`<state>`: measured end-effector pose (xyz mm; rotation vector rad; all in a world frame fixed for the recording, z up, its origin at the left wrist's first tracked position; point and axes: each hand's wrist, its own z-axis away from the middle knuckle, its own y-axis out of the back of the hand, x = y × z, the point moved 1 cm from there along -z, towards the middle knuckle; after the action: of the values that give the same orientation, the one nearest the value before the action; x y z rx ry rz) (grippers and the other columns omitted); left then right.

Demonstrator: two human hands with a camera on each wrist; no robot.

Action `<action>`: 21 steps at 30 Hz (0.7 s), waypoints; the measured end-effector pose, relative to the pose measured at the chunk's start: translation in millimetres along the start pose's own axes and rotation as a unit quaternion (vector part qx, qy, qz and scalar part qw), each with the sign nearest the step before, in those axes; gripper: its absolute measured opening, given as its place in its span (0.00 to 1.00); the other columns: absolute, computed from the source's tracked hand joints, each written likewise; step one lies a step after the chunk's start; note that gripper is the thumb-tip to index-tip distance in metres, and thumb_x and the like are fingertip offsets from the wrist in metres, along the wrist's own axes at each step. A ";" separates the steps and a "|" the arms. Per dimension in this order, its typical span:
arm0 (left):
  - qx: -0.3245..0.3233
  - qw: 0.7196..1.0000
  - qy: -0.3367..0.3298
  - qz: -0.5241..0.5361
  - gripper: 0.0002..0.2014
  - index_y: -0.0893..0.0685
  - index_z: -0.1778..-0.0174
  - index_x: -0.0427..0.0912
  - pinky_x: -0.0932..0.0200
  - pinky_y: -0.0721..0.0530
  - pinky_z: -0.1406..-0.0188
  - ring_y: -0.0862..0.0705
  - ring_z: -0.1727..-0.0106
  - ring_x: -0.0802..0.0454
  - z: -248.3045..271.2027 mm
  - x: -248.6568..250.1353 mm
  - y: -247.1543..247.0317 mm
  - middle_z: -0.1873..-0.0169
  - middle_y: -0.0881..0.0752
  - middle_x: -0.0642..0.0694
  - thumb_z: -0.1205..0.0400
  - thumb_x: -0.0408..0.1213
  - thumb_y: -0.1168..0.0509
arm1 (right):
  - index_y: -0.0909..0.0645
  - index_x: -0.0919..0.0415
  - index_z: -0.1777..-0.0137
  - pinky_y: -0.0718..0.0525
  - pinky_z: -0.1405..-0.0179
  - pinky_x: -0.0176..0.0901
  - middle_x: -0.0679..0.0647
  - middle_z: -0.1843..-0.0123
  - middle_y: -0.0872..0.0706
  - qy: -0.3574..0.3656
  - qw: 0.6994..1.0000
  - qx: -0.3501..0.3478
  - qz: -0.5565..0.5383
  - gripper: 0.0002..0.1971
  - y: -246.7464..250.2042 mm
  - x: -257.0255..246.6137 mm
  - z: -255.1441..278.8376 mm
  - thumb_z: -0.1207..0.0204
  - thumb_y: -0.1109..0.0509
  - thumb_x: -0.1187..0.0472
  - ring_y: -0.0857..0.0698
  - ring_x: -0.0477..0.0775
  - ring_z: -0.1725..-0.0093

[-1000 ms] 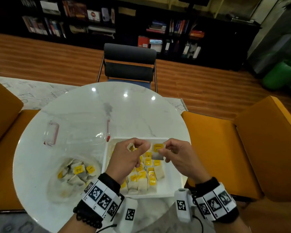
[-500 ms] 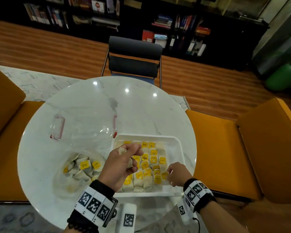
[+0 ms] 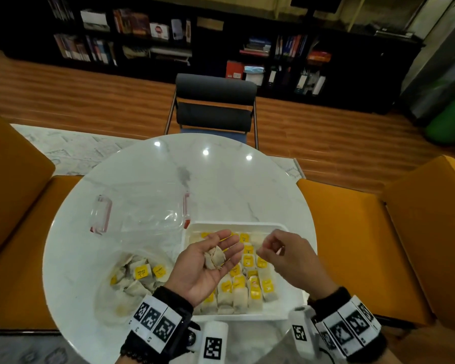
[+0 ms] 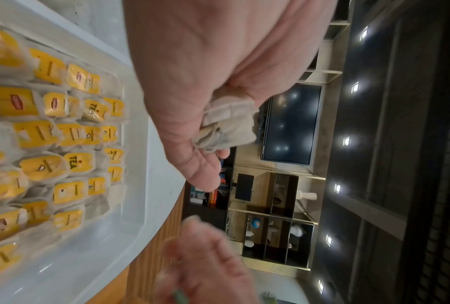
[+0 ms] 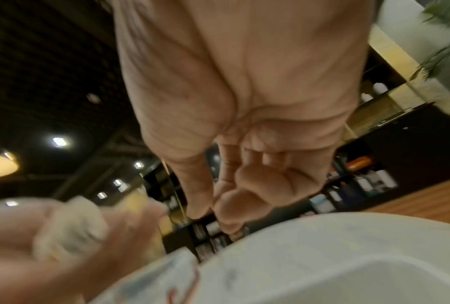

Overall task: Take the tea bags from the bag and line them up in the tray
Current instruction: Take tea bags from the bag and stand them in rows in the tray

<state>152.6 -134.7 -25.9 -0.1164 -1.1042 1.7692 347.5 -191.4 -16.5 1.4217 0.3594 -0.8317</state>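
My left hand (image 3: 221,248) is turned palm up over the left side of the white tray (image 3: 237,225), fingers nearly straight. A crumpled tea bag (image 3: 215,258) lies loose in that palm, and the left wrist view shows the same tea bag (image 4: 227,125). Just right of it my right hand (image 3: 269,246) hovers above the tray with curled fingers; I see nothing in them. Rows of yellow-tagged tea bags (image 3: 250,282) fill the tray. The clear plastic bag (image 3: 147,224) lies to the left, holding several more tea bags (image 3: 142,274).
Everything sits on a round white marble table (image 3: 221,179). The tray's right end (image 3: 279,258) holds no bags. A dark chair (image 3: 216,106) stands at the far side and orange seats (image 3: 352,245) flank the table.
My left hand turned palm up and uncurled, showing the tea bag. The right hand rose from the tray's near right part and moved toward the left palm.
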 end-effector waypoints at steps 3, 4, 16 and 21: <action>-0.031 0.999 0.014 -0.003 0.15 0.19 0.36 0.28 0.48 0.09 0.50 0.11 0.41 0.36 -0.6 -4.8 -8.4 0.39 0.12 0.31 0.10 0.34 0.45 | 0.16 0.45 0.56 0.23 0.66 0.28 0.41 0.62 0.13 0.109 0.990 -0.022 -0.082 0.07 6.7 -45.4 17.9 0.27 0.21 0.57 0.18 0.41 0.65; -0.047 0.999 0.020 -0.005 0.16 0.16 0.39 0.29 0.50 0.09 0.53 0.10 0.43 0.37 -0.3 -6.9 -11.4 0.41 0.12 0.31 0.10 0.35 0.46 | 0.16 0.41 0.52 0.23 0.63 0.27 0.40 0.58 0.13 0.126 0.988 -0.047 -0.081 0.11 4.6 -52.5 20.4 0.27 0.21 0.58 0.17 0.39 0.61; -0.069 0.997 0.035 -0.026 0.19 0.18 0.38 0.29 0.44 0.10 0.50 0.12 0.41 0.36 1.5 -18.2 -17.5 0.35 0.15 0.27 0.15 0.43 0.39 | 0.15 0.55 0.58 0.20 0.68 0.40 0.49 0.64 0.12 0.082 0.980 -0.056 -0.172 0.06 13.0 -33.3 15.0 0.26 0.21 0.56 0.19 0.46 0.70; -0.061 0.995 0.001 -0.085 0.18 0.13 0.51 0.31 0.50 0.07 0.61 0.09 0.57 0.40 7.7 -13.7 -22.1 0.53 0.12 0.30 0.25 0.44 0.27 | 0.16 0.66 0.55 0.25 0.74 0.35 0.61 0.62 0.11 0.014 0.950 -0.027 -0.310 0.10 19.5 -23.6 14.2 0.23 0.23 0.58 0.22 0.50 0.72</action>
<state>170.6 -148.5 -10.8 -0.0948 -1.1841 1.5502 341.4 -199.3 15.7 1.2776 0.8721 -1.2948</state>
